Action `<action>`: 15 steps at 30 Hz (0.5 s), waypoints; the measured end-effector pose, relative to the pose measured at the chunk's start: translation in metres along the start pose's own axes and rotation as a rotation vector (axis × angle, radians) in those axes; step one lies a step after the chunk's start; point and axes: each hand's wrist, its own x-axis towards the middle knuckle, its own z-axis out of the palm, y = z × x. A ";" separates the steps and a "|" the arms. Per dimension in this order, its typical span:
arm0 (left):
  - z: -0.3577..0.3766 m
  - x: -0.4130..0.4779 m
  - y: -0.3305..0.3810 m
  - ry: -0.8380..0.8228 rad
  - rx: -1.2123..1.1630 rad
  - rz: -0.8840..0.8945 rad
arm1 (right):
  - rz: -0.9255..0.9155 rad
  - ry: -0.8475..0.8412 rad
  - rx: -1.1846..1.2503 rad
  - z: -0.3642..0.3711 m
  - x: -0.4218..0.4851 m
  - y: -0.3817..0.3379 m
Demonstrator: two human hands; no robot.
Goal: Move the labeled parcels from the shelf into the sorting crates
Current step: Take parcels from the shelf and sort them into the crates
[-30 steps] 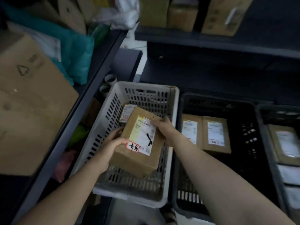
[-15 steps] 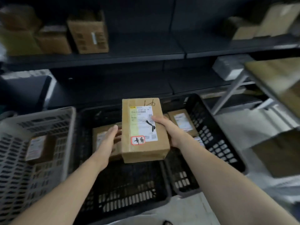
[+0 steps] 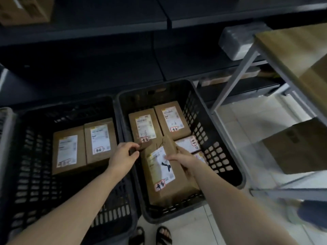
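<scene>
— What's under the tilted parcel (image 3: 166, 175) at centre frame?
— Can't tell. It partly covers two labeled packets (image 3: 190, 144) on its right, and the right hand (image 3: 184, 161) has its fingers tucked out of sight beneath its edge.
— The label print?
— Too small and smeared to read.
— Far left?
— A pale crate (image 3: 6, 124), sliced by the edge. Upper left there's a carton (image 3: 23, 9), cut off too. Lower right, a dark blurred shape (image 3: 311, 213)

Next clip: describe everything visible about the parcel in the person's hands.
The held parcel is a flat brown cardboard box with a white shipping label marked by a black marker stroke and a red-bordered handwritten sticker. It tilts into the right black crate, near end low. The right hand grips its right edge; the left hand pinches its far left corner.
</scene>
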 end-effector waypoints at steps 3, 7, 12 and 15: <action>0.005 0.010 -0.008 0.016 0.101 0.054 | 0.046 -0.001 0.038 0.012 0.025 0.013; 0.012 0.020 -0.017 0.050 0.227 0.133 | 0.022 -0.046 0.060 0.015 0.050 0.026; 0.022 0.029 -0.023 0.098 0.219 0.174 | -0.013 0.128 -0.129 0.029 0.081 0.040; 0.024 0.032 -0.025 0.103 0.217 0.193 | -0.031 0.194 -0.315 0.039 0.079 0.038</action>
